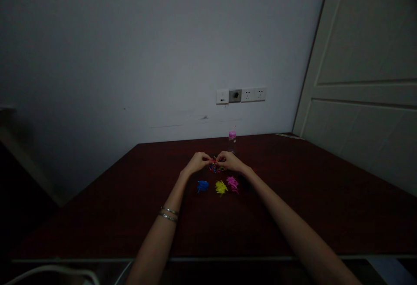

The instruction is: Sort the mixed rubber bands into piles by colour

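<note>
A small heap of mixed thin coloured pieces, perhaps strips or bands, lies on the dark red table. My left hand reaches to its left side with the fingers pinched. From the right, my right hand meets the same heap, also pinching. Something reddish shows between the fingertips, too small to name. Nearer to me are three separate piles of similar thin pieces: a blue pile, a yellow pile and a pink pile. Part of the mixed heap is hidden by the hands.
Behind my right hand stands a clear bottle with a pink cap. The table meets a pale wall with sockets. A white panelled door or cabinet is on the right. A white cable runs below the table's front edge.
</note>
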`<state>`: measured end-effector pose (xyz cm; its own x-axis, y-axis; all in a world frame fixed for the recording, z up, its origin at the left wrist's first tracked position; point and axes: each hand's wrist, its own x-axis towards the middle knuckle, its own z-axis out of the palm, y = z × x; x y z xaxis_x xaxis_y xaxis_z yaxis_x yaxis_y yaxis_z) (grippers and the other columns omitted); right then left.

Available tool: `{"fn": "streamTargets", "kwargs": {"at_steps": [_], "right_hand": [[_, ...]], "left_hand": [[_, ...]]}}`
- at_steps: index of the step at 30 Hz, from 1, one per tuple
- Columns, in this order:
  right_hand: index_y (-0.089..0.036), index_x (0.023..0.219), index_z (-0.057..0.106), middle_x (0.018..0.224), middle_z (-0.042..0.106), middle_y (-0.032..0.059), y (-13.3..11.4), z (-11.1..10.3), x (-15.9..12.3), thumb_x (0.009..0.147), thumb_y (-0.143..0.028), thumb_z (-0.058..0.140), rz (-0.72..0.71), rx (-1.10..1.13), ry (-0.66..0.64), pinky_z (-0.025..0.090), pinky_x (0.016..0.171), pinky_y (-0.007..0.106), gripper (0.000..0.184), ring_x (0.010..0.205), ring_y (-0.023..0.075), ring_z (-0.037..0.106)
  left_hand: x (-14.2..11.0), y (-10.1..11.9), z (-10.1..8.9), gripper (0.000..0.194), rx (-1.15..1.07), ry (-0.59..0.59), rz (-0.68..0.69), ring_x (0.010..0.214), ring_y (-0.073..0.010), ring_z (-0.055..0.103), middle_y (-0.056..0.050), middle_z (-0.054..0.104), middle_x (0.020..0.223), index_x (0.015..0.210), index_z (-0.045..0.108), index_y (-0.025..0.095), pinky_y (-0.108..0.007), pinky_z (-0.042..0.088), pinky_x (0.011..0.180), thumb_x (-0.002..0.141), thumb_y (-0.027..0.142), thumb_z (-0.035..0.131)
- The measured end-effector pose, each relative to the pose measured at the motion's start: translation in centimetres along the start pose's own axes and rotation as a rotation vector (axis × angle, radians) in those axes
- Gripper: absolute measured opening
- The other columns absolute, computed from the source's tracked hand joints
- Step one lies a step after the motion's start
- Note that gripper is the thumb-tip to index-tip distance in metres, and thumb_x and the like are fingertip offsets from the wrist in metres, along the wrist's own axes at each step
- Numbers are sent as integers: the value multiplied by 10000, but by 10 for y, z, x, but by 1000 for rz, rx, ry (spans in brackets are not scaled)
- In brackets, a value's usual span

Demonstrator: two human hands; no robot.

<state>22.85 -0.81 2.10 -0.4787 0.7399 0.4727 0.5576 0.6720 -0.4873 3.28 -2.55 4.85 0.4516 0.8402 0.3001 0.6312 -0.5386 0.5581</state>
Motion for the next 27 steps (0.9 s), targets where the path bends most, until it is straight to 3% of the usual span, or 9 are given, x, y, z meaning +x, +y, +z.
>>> {"fn": "streamTargets", "kwargs": {"at_steps": [5,11,18,27], "right_hand": [[-172,788,683,828,645,49,9,-5,-5,681,-247,617,48,-19,26,445,696,258,146,758,166,585],[-213,1104,587,1028,603,60,15,-14,-11,608,-160,652,44,68,71,440,798,302,503,887,177,566],[-174,815,681,838,631,51,-3,-25,-12,702,-282,612,-21,130,44,452,736,283,171,790,163,579],[-160,744,669,824,626,54,-11,-34,-21,717,-320,599,-20,166,8,450,710,269,176,756,156,574]], "left_hand": [[-1,-2,-2,193,18,9,11,750,-140,588,-55,670,808,806,698,129,-218,427,714,718,228,558],[0,-2,-2,188,3,14,-28,776,-149,591,-57,675,816,802,696,129,-227,429,734,711,220,559],[2,-1,5,219,-84,3,32,766,-146,593,-51,675,816,811,692,125,-223,439,717,709,243,539],[4,5,15,226,-214,-15,41,712,-138,588,-56,670,773,794,682,97,-216,444,667,695,258,557]]}}
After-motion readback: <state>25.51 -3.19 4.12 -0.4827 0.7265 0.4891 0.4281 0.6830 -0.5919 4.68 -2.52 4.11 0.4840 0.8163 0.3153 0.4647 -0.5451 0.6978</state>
